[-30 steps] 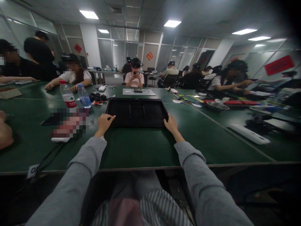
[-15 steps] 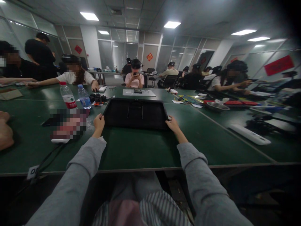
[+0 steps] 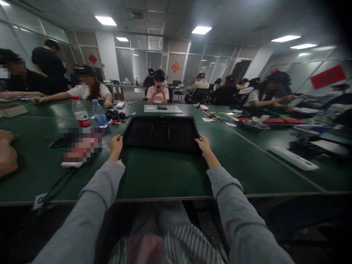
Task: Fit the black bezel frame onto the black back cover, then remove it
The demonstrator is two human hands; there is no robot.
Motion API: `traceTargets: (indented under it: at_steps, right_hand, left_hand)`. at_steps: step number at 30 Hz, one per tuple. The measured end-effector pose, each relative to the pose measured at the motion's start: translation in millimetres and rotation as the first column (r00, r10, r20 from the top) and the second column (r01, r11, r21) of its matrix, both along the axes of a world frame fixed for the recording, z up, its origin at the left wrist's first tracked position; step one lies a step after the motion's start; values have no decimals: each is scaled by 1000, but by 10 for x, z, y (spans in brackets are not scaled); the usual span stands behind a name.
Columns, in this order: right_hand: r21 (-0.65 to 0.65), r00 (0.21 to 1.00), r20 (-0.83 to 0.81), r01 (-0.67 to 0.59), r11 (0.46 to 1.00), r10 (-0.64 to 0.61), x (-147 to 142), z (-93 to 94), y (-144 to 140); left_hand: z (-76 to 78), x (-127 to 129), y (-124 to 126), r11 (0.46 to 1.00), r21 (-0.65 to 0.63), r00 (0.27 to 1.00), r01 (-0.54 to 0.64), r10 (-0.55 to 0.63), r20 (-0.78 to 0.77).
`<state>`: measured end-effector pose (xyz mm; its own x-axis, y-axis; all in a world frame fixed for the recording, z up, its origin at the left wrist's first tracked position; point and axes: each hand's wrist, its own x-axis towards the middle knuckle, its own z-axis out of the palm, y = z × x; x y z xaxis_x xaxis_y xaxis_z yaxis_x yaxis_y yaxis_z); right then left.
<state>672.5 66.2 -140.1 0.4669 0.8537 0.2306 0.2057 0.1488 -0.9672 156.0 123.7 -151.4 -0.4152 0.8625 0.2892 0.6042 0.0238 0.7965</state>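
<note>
Tray [image 3: 161,132] now gripped at both near corners: left hand [image 3: 116,143] clasping, right hand [image 3: 204,144] clasping; near edge raised slightly off worktop [image 3: 165,176].

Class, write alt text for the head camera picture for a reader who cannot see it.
Two hands in grey sleeves, left hand and right hand, grip the near corners of a flat black tray on a green table. Two water bottles stand to its left; other people sit around the table.
</note>
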Motion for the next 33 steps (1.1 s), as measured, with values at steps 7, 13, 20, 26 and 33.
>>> traceTargets:
  at_steps: [7,13,20,26,33]
  right_hand:
    - [50,947,-1,321,946,-321,168,33,-59]
    - [-50,687,122,725,687,-716,420,78,-176]
    - [-176,502,78,857,484,-861,806,74,-377]
    - [-45,345,-13,938,345,-939,1089,-3,-490]
    - [-144,219,22,966,214,-975,1280,-28,-502]
  left_hand:
    - [14,-4,-22,1000,-12,1000,-2,2,28]
    - [32,1,-45,1000,5,999,12,-13,47]
    - [74,27,-82,1000,14,999,20,-20,35]
    - [47,13,-42,1000,3,999,27,-27,32]
    - [5,6,-7,999,10,999,33,-33,32]
